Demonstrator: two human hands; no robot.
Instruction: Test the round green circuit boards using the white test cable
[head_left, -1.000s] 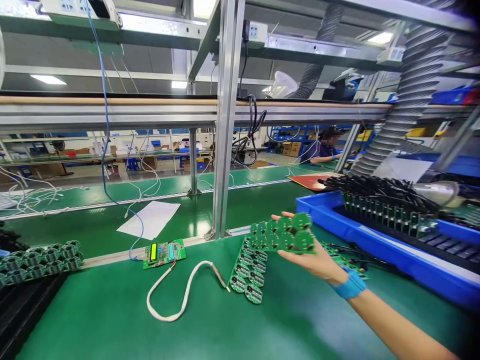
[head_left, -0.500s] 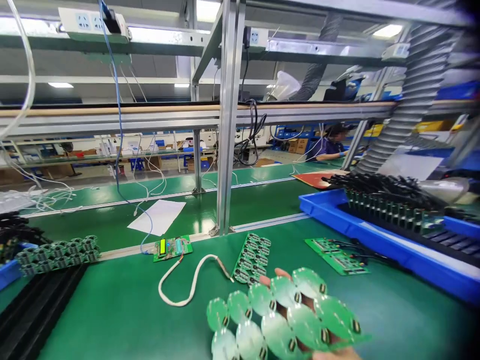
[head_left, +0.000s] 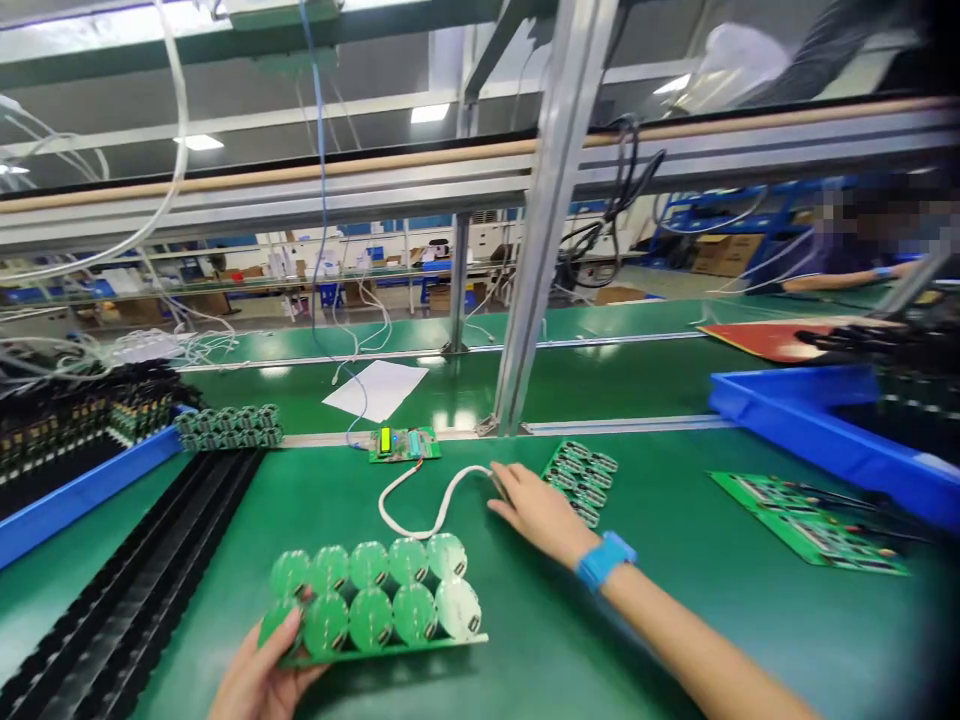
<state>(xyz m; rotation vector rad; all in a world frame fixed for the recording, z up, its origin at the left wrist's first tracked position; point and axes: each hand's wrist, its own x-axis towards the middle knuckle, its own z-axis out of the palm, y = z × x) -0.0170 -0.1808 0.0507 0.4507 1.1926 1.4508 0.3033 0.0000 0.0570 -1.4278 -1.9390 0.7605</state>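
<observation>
A panel of round green circuit boards point(head_left: 375, 600) is gripped at its near left corner by the left hand point(head_left: 259, 675), low over the green bench point(head_left: 600, 640). The right hand point(head_left: 536, 510) is laid flat, fingers loosely spread, on the end of a white cable point(head_left: 420, 505), just beside a second board panel point(head_left: 581, 478).

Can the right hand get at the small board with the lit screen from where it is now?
Probably yes. The right hand rests on the end of the white cable, and the board with the lit screen lies just beyond on open green table, with nothing between.
</observation>
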